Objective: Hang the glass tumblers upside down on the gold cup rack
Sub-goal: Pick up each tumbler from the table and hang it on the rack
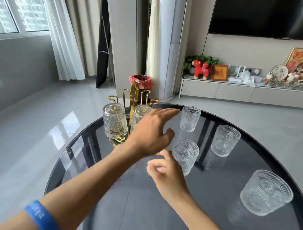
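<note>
A gold cup rack [132, 95] stands at the far left of the round dark glass table [158, 214]. Two glass tumblers hang upside down on it: one on the left [114, 120], another [138, 117] partly hidden behind my left hand. My left hand [153, 133] hovers open, fingers spread, between the rack and the upright tumblers. My right hand [166, 171] is open beside the nearest upright tumbler [185, 156], fingertips close to its left side. More tumblers stand upright at the back [190, 118], the right [225, 140] and the near right [265, 193].
A red-lined bin [140, 81] stands on the floor behind the rack. A low TV cabinet [247, 92] with ornaments runs along the right wall. The table's curved edge runs near the rack's base on the left.
</note>
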Demonstrator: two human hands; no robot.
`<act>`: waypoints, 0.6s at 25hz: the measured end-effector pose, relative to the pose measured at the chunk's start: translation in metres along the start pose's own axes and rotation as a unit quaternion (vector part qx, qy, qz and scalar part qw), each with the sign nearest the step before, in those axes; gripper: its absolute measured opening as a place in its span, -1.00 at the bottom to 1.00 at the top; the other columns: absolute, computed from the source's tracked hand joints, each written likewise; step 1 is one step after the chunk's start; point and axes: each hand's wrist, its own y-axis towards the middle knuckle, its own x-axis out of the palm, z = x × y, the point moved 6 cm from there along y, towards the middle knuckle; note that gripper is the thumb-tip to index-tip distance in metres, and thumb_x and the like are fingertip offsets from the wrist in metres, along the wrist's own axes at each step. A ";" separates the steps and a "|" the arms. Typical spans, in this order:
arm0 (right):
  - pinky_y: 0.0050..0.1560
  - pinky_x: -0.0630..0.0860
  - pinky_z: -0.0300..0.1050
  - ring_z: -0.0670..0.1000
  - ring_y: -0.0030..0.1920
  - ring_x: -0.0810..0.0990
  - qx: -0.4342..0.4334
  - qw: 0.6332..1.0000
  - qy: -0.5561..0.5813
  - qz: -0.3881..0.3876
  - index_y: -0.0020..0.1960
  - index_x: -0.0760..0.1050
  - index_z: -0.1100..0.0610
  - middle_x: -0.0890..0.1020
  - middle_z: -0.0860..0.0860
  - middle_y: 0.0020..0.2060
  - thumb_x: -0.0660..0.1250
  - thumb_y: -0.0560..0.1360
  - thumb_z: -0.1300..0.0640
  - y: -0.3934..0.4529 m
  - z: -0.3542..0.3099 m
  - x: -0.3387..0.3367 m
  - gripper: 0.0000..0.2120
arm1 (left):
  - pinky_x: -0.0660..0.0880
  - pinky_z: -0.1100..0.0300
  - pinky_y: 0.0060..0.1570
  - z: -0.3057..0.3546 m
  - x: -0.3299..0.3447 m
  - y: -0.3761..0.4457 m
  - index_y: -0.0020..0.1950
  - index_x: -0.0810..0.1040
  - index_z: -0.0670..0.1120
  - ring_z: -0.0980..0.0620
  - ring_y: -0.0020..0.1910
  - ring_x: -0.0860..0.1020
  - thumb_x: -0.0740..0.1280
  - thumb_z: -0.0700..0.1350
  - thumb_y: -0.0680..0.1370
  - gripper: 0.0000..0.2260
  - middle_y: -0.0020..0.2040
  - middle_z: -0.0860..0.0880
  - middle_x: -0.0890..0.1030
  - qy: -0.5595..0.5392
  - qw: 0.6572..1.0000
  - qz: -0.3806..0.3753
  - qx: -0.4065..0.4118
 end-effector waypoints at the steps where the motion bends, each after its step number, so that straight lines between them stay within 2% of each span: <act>1: -0.08 0.59 -0.06 -0.10 -0.19 0.68 0.003 1.000 -0.017 -0.015 0.12 0.43 -0.09 0.72 -0.07 -0.16 0.32 0.41 0.14 -0.010 0.002 -0.008 -0.69 | 0.19 0.27 0.37 0.006 0.020 -0.003 0.46 0.39 -0.14 -0.06 0.41 0.38 0.33 -0.17 0.44 -0.43 0.44 -0.12 0.47 0.014 0.999 -0.038 0.000; 3: -0.13 0.57 -0.05 -0.04 -0.27 0.68 0.027 0.999 -0.023 -0.019 0.05 0.46 -0.08 0.72 -0.07 -0.24 0.31 0.37 0.13 -0.021 0.008 -0.029 -0.72 | 0.24 0.09 0.42 0.000 0.055 -0.004 0.52 0.28 -0.10 -0.14 0.45 0.34 0.38 -0.05 0.48 -0.37 0.50 -0.11 0.38 0.031 0.992 -0.113 -0.052; 5: -0.22 0.54 -0.05 -0.02 -0.35 0.65 0.083 0.996 0.020 -0.009 -0.03 0.53 -0.01 0.73 0.00 -0.22 0.32 0.30 0.12 -0.026 0.017 -0.054 -0.76 | 0.28 0.01 0.42 -0.009 0.080 -0.005 0.55 0.21 -0.06 -0.16 0.45 0.33 0.41 0.13 0.45 -0.25 0.51 -0.11 0.35 0.031 0.979 -0.166 -0.117; 8: -0.35 0.46 -0.12 -0.01 -0.41 0.60 0.139 0.990 0.029 -0.011 -0.11 0.57 0.12 0.74 0.05 -0.28 0.32 0.38 0.22 -0.034 0.035 -0.082 -0.89 | 0.38 -0.08 0.36 -0.014 0.105 -0.006 0.54 0.20 -0.04 -0.17 0.40 0.40 0.44 0.30 0.35 -0.11 0.46 -0.12 0.40 0.054 0.969 -0.195 -0.142; 10: -0.37 0.45 -0.14 0.02 -0.42 0.59 0.171 0.984 0.040 0.000 -0.10 0.58 0.18 0.74 0.07 -0.31 0.32 0.45 0.21 -0.042 0.046 -0.092 -0.92 | 0.44 -0.07 0.28 -0.016 0.109 -0.007 0.51 0.25 -0.04 -0.19 0.30 0.46 0.48 0.28 0.32 -0.13 0.36 -0.14 0.47 0.089 0.971 -0.171 -0.145; 12: -0.38 0.49 -0.12 0.10 -0.40 0.61 0.230 0.966 0.117 0.000 0.00 0.57 0.22 0.74 0.16 -0.28 0.34 0.51 0.09 -0.049 0.057 -0.092 -0.80 | 0.46 -0.01 0.23 -0.014 0.104 -0.009 0.46 0.33 -0.04 -0.17 0.22 0.48 0.51 0.23 0.29 -0.17 0.26 -0.12 0.50 0.100 0.976 -0.128 -0.145; 15: -0.26 0.55 0.02 0.23 -0.30 0.67 0.335 0.879 0.339 -0.037 0.16 0.48 0.24 0.72 0.29 -0.11 0.23 0.50 -0.26 -0.046 0.054 -0.074 -0.43 | 0.43 0.08 0.17 -0.002 0.082 -0.016 0.37 0.40 -0.02 -0.10 0.15 0.47 0.53 0.14 0.24 -0.25 0.16 -0.05 0.49 0.028 0.994 -0.035 -0.103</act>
